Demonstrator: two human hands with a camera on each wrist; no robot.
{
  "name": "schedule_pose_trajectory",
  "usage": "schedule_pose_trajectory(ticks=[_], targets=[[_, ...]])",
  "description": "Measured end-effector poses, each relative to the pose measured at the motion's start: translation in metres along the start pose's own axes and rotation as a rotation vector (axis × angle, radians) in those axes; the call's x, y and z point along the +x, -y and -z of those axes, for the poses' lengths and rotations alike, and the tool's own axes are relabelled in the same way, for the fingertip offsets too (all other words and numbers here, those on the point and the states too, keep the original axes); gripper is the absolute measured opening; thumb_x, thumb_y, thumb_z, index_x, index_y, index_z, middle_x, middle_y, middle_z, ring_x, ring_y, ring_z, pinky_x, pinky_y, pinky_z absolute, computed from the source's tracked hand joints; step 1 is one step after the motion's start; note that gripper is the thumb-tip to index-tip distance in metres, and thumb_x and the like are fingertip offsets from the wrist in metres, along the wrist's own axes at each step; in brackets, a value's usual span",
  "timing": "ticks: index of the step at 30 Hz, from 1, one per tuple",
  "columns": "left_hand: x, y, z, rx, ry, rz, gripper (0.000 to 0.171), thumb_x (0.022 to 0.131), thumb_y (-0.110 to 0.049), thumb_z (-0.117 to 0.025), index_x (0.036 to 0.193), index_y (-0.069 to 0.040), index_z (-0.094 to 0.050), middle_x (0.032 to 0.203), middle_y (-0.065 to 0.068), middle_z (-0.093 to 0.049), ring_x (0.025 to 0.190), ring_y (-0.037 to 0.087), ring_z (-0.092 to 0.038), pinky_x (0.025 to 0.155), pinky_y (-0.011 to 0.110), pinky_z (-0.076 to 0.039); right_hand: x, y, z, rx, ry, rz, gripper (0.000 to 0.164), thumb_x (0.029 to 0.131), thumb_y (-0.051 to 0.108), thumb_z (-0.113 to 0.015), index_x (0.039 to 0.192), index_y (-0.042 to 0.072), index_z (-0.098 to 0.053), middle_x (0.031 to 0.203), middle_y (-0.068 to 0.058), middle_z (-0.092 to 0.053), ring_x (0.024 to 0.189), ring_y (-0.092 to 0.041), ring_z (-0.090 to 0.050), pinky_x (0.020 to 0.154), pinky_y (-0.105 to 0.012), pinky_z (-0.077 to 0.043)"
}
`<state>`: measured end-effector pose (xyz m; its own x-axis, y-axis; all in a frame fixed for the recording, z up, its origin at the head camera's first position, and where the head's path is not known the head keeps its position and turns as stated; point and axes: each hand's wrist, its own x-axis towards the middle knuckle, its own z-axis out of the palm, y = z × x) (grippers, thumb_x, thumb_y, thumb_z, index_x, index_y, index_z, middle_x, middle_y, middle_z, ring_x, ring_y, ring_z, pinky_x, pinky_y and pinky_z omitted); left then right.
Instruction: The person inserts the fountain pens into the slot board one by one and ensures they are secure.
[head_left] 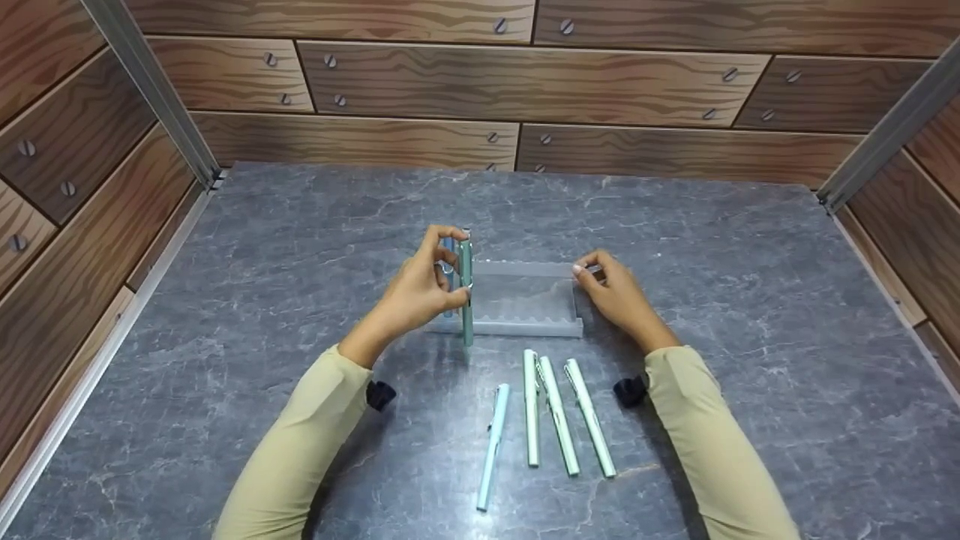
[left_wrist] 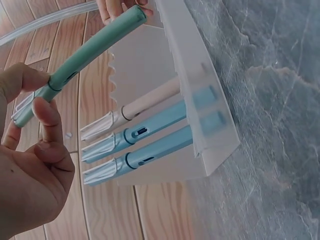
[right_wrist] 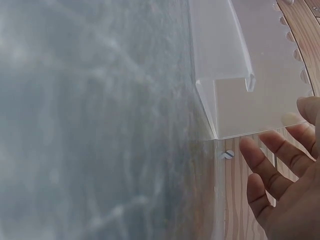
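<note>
My left hand [head_left: 416,292] pinches a dark green pen [head_left: 467,322] between thumb and fingers, holding it upright in front of a translucent pen stand [head_left: 525,328]. In the left wrist view, the green pen [left_wrist: 97,50] is apart from the stand. A pale beige pen [left_wrist: 152,97] and two blue pens, one [left_wrist: 165,120] beside the other [left_wrist: 167,145], rest side by side in the stand, their lower ends behind its front lip. My right hand [head_left: 616,300] pinches the stand's right edge; through the panel [right_wrist: 260,110] a fingertip shows faintly.
Nearer the body, a light blue pen [head_left: 493,450] lies on the grey marbled table [head_left: 300,217]. Right of it lie three pale green pens, the left [head_left: 532,420], middle [head_left: 559,420] and right [head_left: 591,420]. Wood-patterned panels [head_left: 465,82] enclose the back and sides.
</note>
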<state>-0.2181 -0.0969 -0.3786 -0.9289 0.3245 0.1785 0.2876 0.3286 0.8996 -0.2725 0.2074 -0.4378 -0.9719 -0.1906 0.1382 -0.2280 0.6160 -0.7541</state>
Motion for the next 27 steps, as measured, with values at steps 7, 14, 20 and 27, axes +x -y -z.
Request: schedule_pose_trajectory(ticks=[7, 14, 20, 27], targets=[[0.007, 0.005, 0.000, 0.061, -0.068, -0.038, 0.060, 0.081, 0.001, -0.068, 0.130, -0.018, -0.040, 0.096, 0.004, -0.056, 0.059, 0.013, -0.043, 0.052, 0.024, -0.038, 0.000, -0.001, -0.001, -0.002, 0.002, -0.021, 0.023, 0.100, 0.020, -0.051, 0.110, 0.001, -0.055, 0.110, -0.021, -0.064, 0.097, -0.032, -0.062, 0.086, -0.042, -0.048], [0.011, 0.010, -0.001, 0.099, -0.109, -0.016, 0.060, 0.081, 0.000, -0.070, 0.129, -0.020, -0.040, 0.096, 0.004, -0.058, 0.061, 0.013, -0.045, 0.052, 0.024, -0.038, 0.001, 0.000, -0.003, 0.011, 0.007, -0.010, 0.022, 0.100, 0.021, -0.051, 0.109, 0.001, -0.054, 0.111, -0.022, -0.064, 0.098, -0.034, -0.063, 0.087, -0.044, -0.050], [0.015, 0.011, -0.002, 0.123, -0.125, -0.015, 0.061, 0.080, -0.002, -0.072, 0.129, -0.022, -0.039, 0.097, 0.003, -0.059, 0.063, 0.012, -0.046, 0.053, 0.024, -0.038, 0.000, -0.001, -0.003, 0.006, 0.010, -0.015, 0.022, 0.101, 0.021, -0.050, 0.110, 0.001, -0.054, 0.114, -0.022, -0.063, 0.099, -0.034, -0.063, 0.087, -0.045, -0.049], [0.019, 0.015, -0.003, 0.173, -0.142, -0.030, 0.060, 0.082, -0.003, -0.071, 0.129, -0.023, -0.039, 0.100, 0.003, -0.060, 0.063, 0.012, -0.047, 0.052, 0.024, -0.039, 0.000, 0.000, -0.002, -0.021, -0.018, 0.020, 0.020, 0.099, 0.018, -0.052, 0.107, 0.000, -0.054, 0.112, -0.023, -0.064, 0.096, -0.036, -0.065, 0.086, -0.046, -0.050]])
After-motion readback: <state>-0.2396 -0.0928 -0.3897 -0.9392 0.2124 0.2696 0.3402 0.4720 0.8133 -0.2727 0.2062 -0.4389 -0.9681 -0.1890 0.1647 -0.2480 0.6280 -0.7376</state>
